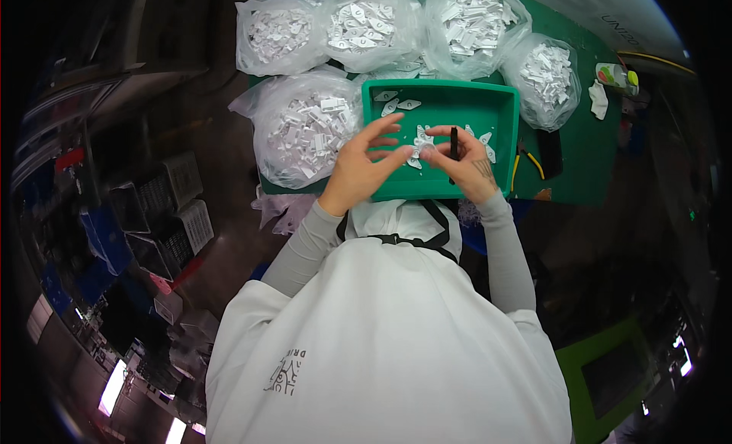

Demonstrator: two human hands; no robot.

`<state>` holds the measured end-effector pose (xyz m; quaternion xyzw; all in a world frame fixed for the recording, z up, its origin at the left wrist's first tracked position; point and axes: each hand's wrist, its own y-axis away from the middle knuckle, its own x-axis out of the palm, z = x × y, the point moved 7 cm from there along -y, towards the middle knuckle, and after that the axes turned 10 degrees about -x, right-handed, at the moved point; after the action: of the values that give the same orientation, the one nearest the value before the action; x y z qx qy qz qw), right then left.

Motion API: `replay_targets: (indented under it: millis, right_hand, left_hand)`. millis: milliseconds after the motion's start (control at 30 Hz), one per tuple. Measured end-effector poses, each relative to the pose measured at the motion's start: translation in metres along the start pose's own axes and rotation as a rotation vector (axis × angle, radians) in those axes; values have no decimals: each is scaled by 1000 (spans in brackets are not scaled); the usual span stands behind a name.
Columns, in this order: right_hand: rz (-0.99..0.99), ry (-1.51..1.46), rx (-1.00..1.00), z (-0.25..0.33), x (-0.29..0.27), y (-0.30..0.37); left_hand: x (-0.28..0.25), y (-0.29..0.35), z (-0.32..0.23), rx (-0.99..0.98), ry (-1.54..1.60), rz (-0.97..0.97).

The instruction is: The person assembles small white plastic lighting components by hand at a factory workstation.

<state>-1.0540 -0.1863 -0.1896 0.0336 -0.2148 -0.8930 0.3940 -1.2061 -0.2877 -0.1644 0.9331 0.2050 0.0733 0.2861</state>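
1. As the head view is angled downward, a rectangular green plastic tray [457, 108] is seen on a green counter [591, 173], with small, flat, white diamond-shaped plastic pieces [409, 104] scattered inside.
2. The pieces are judged light, stiff and rather slippery, with thin tips that might be snapped; they are best taken by opposite edges near the wide middle.
3. By the right grip [467, 165], a slim black pen-like tool [454, 144] is held upright; whether a piece is also pinched cannot be told.
4. The left grip [362, 165] is spread, thumb and fingers apart, with nothing visibly held.
5. Between both grips, above the tray, a small white plastic cluster [422, 139] is seen at the right fingertips and near the left thumb; contact cannot be confirmed.
6. Other pieces are found beyond the left fingers, in the tray's far left corner, and just beside the right grip.
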Motion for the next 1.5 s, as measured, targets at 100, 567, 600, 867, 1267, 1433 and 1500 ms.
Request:
replay_targets:
  millis: [100,567,600,867,1267,1433,1500]
  right_hand:
    - [31,-79,-28,39,16,29]
    - [-220,-158,-606,134,18,74]
    - [-249,-108,-650,140,15,77]
    - [-149,458,-843,166,28,87]
    - [-172,500,-913,166,26,94]
    - [-115,623,-954,174,32,97]
    - [-95,653,-963,174,34,98]
  left_hand:
    - [10,13,-18,-67,98,150]
    - [10,57,-100,-38,260,219]
    - [8,59,-102,-37,261,216]
    - [7,69,-107,46,234,233]
    - [11,80,-112,26,346,304]
    - [10,81,-114,-9,305,324]
    - [11,81,-116,-6,295,337]
